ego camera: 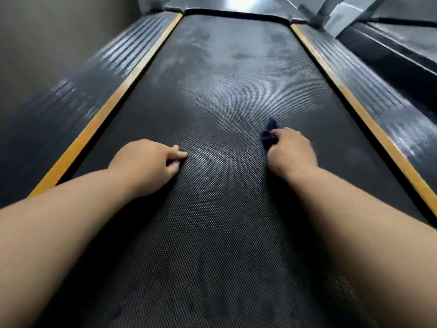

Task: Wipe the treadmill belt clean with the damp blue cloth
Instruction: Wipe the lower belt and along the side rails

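While the left hand point(151, 162) props on the belt point(212, 233) with fingers loosely curled, probably for balance, the right hand point(292, 150) clutches the bunched blue cloth point(268, 133) against it, ready to scrub.

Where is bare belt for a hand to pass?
Free: black textured treadmill belt beyond the hands, between yellow edge strips; also the gap between left hand and right hand. Crowded: dark blue cloth at right hand.
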The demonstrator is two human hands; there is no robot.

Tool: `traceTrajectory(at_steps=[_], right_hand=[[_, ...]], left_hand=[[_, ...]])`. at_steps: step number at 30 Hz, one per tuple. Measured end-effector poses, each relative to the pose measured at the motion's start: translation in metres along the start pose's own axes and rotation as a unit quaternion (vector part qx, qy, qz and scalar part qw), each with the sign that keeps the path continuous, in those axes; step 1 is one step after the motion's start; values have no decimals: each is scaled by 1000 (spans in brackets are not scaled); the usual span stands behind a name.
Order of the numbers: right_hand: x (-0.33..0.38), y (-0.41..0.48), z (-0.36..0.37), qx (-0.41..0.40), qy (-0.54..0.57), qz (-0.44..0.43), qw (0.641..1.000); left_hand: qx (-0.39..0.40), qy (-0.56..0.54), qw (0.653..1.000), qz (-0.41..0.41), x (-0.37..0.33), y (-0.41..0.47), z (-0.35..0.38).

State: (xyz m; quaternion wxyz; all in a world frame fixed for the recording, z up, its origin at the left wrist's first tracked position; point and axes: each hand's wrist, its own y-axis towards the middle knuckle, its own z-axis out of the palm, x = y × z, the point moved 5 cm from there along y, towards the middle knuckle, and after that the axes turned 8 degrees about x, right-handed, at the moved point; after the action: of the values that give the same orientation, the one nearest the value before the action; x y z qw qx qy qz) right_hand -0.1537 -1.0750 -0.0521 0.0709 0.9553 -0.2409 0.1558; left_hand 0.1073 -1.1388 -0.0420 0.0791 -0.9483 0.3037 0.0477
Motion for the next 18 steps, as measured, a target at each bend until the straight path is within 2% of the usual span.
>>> traceTrajectory(at_steps=[2,4,6,8,11,13,15,18], right_hand=[[41,-24,15,32,22,-83,996],[83,-68,28,72,46,-227,970],[97,-90,29,114,44,-306,944],[70,-64,17,119,24,-276,954],[-13,-30,-15,51,12,-83,995],[-39,-44,-22,12,17,-9,1000],[-24,-79,-13,18,41,-40,998],[14,-154,1,61,69,-152,984]], left_hand=[[5,21,1000,-5,-5,0,4],[15,43,999,-10,-8,1,6],[17,42,999,-21,-6,2,7],[19,17,999,-20,-7,1,7],[35,-10,999,-16,-9,-4,9],[46,-24,998,-32,-8,-7,11],[55,-28,997,-46,-12,-10,12],[55,-37,997,-38,-36,-26,10]])
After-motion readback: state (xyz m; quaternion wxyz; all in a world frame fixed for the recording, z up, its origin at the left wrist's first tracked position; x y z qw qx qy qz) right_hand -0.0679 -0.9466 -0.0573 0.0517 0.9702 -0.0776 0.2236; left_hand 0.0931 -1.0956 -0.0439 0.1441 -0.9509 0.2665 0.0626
